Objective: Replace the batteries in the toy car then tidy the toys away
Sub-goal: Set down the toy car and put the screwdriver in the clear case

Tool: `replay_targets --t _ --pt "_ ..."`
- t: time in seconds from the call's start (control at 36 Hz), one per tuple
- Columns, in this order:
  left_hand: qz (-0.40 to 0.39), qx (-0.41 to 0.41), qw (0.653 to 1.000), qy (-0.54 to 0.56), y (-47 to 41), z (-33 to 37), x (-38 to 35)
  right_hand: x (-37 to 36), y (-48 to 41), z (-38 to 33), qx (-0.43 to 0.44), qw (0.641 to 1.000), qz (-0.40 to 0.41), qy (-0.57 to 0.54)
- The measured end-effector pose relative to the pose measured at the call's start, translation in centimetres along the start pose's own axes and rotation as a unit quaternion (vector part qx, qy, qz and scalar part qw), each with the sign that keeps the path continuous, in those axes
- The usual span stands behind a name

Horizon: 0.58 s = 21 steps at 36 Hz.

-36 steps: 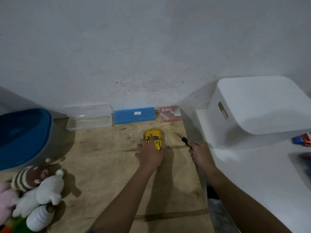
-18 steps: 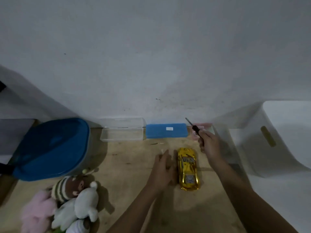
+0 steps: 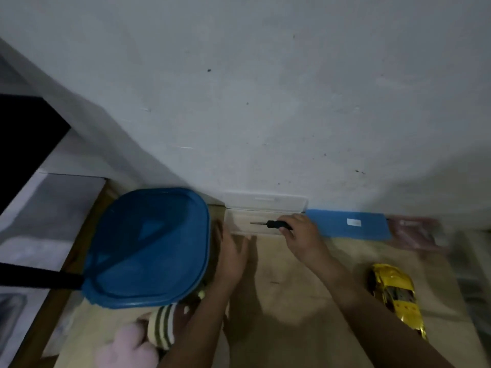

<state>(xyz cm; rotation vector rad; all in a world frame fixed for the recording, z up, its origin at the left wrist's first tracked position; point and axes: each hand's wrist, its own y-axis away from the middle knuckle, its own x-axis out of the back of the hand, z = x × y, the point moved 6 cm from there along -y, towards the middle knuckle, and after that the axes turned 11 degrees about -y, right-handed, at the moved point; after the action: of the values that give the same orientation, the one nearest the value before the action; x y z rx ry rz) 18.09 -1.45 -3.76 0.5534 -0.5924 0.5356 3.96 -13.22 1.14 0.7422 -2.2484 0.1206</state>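
Observation:
The yellow toy car (image 3: 396, 294) lies on the wooden table (image 3: 292, 301) at the right, with no hand on it. My right hand (image 3: 301, 236) grips a black-handled screwdriver (image 3: 269, 223), its tip pointing left over the open clear plastic case (image 3: 265, 208) by the wall. My left hand (image 3: 231, 256) hovers with straight fingers between the clear case and the blue-lidded tub (image 3: 148, 248), holding nothing. A striped plush toy (image 3: 162, 325) and a pink plush toy (image 3: 125, 349) lie at the bottom left, partly behind my left forearm.
A blue flat case (image 3: 348, 224) and a pink packet (image 3: 417, 232) lie along the wall to the right of the clear case. A black handle (image 3: 39, 278) sticks out left from the tub. The table's left edge borders a grey surface (image 3: 53, 208).
The view has swung left. My right hand carried the screwdriver from above the car leftward to the clear case. My left hand left the car's side and moved toward the blue tub.

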Motion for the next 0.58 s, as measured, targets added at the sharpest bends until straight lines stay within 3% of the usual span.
replay_targets --t 0.25,0.47,0.58 --pt "0.014 -0.032 0.991 0.132 -1.1 1.9 0.7 -1.0 -0.6 -1.3 0.028 1.0 0.01 0.009" --pt "0.017 -0.023 0.989 0.144 -1.1 2.0 0.1 2.7 1.3 -3.5 0.079 0.971 0.208 0.081" --pt "0.018 -0.008 0.986 0.166 -1.3 2.1 0.2 2.2 0.7 -3.1 0.078 0.977 0.161 0.112"
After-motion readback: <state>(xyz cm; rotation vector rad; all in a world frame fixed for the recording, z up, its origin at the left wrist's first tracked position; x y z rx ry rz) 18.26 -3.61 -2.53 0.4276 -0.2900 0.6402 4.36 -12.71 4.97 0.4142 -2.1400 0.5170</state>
